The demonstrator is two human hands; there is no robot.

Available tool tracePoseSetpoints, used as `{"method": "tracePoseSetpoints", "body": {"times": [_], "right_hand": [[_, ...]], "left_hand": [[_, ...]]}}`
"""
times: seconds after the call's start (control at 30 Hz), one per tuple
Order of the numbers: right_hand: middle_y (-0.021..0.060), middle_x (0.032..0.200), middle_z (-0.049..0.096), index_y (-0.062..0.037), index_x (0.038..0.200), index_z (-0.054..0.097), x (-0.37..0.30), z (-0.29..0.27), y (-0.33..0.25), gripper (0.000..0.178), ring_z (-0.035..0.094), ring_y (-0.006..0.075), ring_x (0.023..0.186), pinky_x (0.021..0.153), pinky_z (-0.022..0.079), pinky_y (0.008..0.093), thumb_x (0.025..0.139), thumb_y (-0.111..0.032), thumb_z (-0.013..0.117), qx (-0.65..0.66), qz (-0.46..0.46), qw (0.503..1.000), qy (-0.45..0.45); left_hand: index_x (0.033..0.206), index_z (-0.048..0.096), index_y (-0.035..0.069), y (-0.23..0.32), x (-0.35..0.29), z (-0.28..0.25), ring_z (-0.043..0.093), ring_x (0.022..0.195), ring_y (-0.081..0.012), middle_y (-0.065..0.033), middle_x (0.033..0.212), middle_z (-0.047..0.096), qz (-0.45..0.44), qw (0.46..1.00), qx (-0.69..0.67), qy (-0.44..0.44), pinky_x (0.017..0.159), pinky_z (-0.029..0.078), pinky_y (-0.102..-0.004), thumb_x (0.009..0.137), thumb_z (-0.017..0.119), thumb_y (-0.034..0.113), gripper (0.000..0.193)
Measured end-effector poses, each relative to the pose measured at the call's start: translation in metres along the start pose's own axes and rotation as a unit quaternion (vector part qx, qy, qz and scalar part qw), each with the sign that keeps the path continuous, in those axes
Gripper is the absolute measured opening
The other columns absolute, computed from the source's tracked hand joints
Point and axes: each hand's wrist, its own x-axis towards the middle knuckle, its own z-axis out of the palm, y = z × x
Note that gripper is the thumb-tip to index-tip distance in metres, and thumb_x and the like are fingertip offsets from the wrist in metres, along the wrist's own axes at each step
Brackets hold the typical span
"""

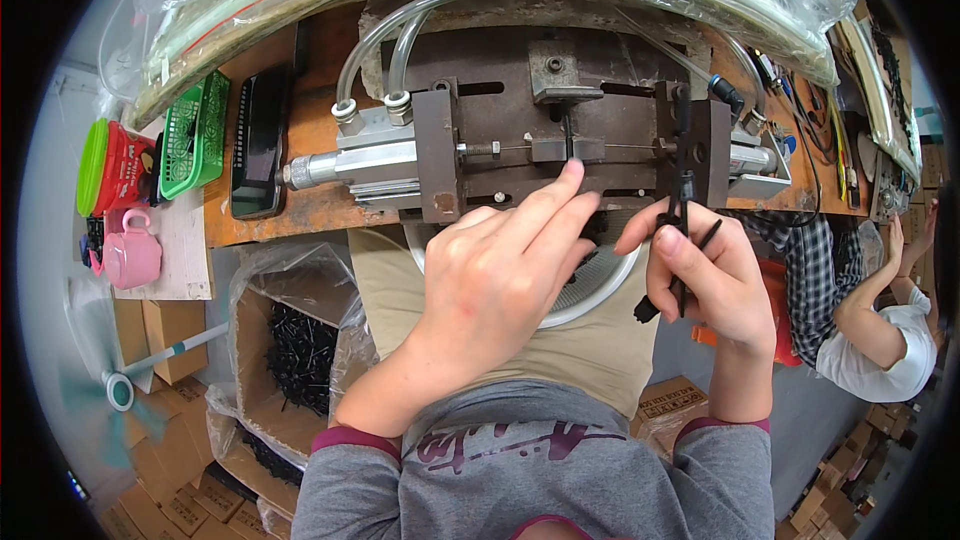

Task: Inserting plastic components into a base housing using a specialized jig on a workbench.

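Observation:
My left hand point(490, 275) reaches over the front of a dark metal press fixture point(500, 55), fingers stretched out. Its index fingertip touches the lower end of a thin black piece point(571, 138) seated in the small metal block point(547, 150) at the fixture's middle. To the right, my right hand point(722, 275) pinches several slender black plastic pieces point(686, 188) between thumb and fingers; they point different ways, and one stands up in front of the fixture's right bracket. On my lap rests a round white mesh basket point(562, 322), partly hidden by my hands, with black pieces inside.
Air cylinders point(380, 165) with clear hoses point(365, 50) flank the fixture. A dark tray point(262, 140), green basket point(195, 135) and pink cup point(132, 252) sit left. Below stands a lined carton point(250, 340) of black pieces. Another person point(880, 340) sits at right.

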Motion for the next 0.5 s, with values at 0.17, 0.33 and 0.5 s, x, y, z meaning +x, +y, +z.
{"method": "tracePoseSetpoints", "body": {"times": [0.17,0.33,0.5], "right_hand": [[-0.0038,0.06,0.055,-0.0021,0.101,0.068,0.006,0.0,0.005,0.022,0.048,0.0029,0.052,0.045,0.035,0.0232,0.099,-0.024,0.064,-0.068,0.093,0.988,-0.104],[-0.0022,0.059,0.057,-0.0009,0.104,0.068,0.008,-0.001,0.0,0.024,0.049,0.0023,0.053,0.046,0.035,0.0215,0.1,-0.024,0.061,-0.049,0.073,0.988,-0.123],[0.0028,0.065,0.062,0.0034,0.103,0.069,0.003,-0.005,-0.003,0.017,0.051,0.004,0.052,0.046,0.036,0.0201,0.097,-0.012,0.063,-0.024,0.012,0.999,0.033]], "left_hand": [[0.101,0.073,0.003,0.007,0.001,-0.005,0.066,0.07,-0.021,-0.0085,0.095,0.069,0.058,0.987,-0.148,0.006,0.061,0.053,-0.0315,0.067,0.084,0.01,0.036],[0.097,0.074,0.002,0.005,-0.002,-0.006,0.067,0.075,-0.0234,-0.008,0.092,0.069,0.058,0.987,-0.145,0.03,0.064,0.055,-0.032,0.066,0.084,0.008,0.034],[0.095,0.073,0.001,0.004,-0.005,-0.008,0.069,0.078,-0.0269,-0.0109,0.103,0.072,0.022,0.998,-0.035,0.053,0.072,0.056,-0.0327,0.066,0.083,0.005,0.031]]}}
